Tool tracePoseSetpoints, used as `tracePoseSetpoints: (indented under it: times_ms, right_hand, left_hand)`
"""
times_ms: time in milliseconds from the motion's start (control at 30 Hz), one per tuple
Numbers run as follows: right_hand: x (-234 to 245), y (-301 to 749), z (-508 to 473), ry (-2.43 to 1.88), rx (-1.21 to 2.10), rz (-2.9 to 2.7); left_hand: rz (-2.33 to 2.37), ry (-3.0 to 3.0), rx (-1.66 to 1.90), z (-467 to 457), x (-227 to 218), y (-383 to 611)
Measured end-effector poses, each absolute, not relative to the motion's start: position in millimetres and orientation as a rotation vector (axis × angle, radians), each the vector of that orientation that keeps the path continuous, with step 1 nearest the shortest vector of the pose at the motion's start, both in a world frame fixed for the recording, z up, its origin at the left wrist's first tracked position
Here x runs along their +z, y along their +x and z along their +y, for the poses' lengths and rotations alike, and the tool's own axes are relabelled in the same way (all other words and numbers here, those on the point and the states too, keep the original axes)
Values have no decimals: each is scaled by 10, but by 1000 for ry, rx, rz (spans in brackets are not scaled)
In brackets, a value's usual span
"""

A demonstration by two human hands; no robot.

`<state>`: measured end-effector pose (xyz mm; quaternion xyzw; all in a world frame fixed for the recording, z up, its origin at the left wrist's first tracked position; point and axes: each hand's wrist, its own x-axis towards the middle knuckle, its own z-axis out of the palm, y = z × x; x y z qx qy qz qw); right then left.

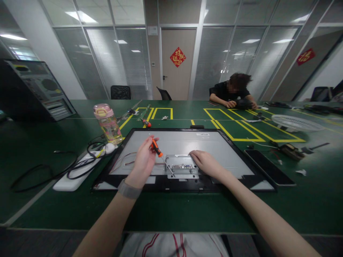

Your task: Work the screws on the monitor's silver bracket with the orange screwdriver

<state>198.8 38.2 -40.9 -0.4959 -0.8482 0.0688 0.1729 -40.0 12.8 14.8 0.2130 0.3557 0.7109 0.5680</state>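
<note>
My left hand [144, 159] is closed around the orange and black handle of a screwdriver [157, 147]. Its shaft slants down to the right, and the tip meets the front part of a silver metal bracket [183, 176]. On the bracket's right side, my right hand [205, 162] has its fingers bent over the upper edge; the fingertips are partly hidden. Connector ports show in the bracket's middle. Under it lies a flat monitor panel [174, 139] with a grey back and a black frame. Thin wires [131, 159] run across the panel on the left.
Left of the panel are a pink-lidded bottle [107, 125], a white power strip [77, 175] and black cables. A phone [268, 167] lies to the right. Another screwdriver [147, 123] lies beyond the panel. A computer tower [40, 89] stands far left; a person [233, 92] sits across the table.
</note>
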Motion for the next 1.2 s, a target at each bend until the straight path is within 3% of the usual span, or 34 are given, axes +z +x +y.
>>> tracePoseSetpoints:
  times_ms: [400, 600, 833, 1200]
  right_hand:
    - [-421, 1988, 378, -1400, 169, -2412]
    - [-413, 1981, 370, -1393, 156, -2401]
    - [-384, 1966, 354, -1393, 135, -2395]
    - [-346, 1968, 339, -1430, 145, -2410]
  left_hand:
    - [828, 532, 1692, 152, 118, -389]
    - [873, 1050, 1831, 98, 138, -263]
    - [786, 1497, 1666, 55, 321, 98]
    - [808, 1645, 1565, 168, 110, 257]
